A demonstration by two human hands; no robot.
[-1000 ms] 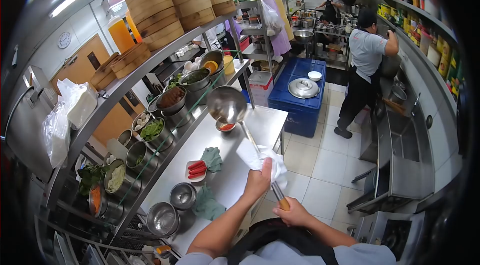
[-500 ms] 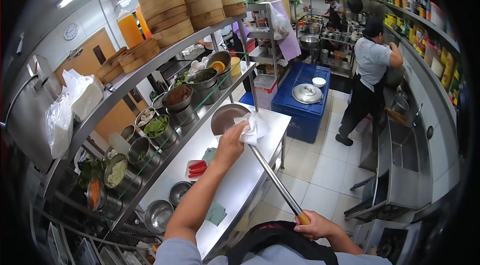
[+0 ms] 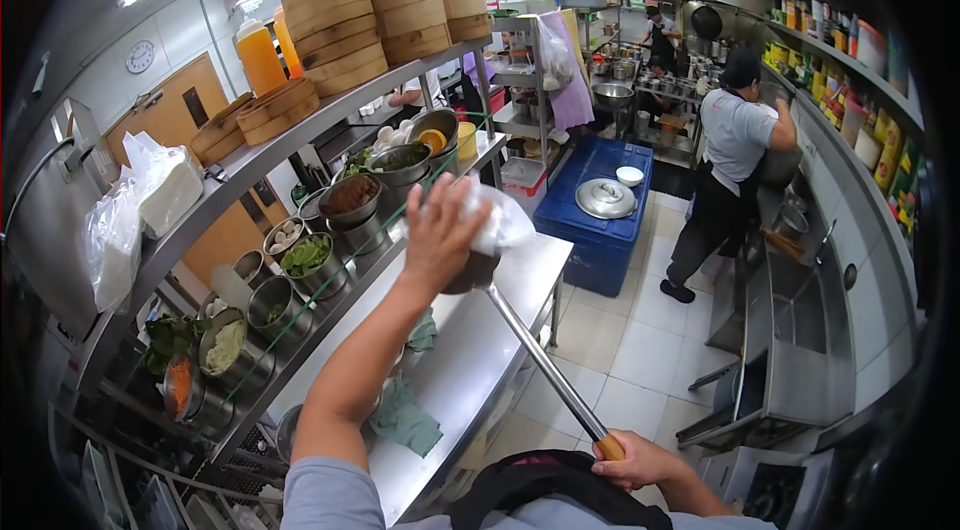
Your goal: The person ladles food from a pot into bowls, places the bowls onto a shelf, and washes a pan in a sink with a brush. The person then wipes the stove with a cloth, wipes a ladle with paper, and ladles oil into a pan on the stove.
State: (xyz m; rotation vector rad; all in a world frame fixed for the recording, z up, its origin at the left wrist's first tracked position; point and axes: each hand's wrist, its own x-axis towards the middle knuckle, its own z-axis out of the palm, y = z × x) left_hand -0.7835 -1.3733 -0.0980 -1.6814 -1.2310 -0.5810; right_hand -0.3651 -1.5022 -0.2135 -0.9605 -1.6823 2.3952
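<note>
A long-handled wok ladle (image 3: 540,350) slants across my front, its metal bowl (image 3: 470,276) raised over the steel counter (image 3: 470,375). Around its wooden handle end (image 3: 607,447), my right hand (image 3: 637,460) is closed, near my waist. My left hand (image 3: 440,230) is up at the bowl, fingers somewhat spread and blurred, with a crumpled white wiping cloth or paper (image 3: 507,218) against its far side. Hand and cloth hide much of the bowl. Below my left forearm, green cloths (image 3: 405,417) lie on the counter.
Left of the counter, a shelf carries metal pots of vegetables (image 3: 312,258); bamboo steamers (image 3: 325,15) stack above. A blue cooler (image 3: 597,255) with a metal lid (image 3: 605,198) stands ahead. A co-worker (image 3: 735,170) stands at the right-hand sinks (image 3: 800,295).
My left hand and the white cloth have risen, and the fingers have spread over the bowl. The red items on the counter are now hidden. My right hand keeps its hold on the handle.
</note>
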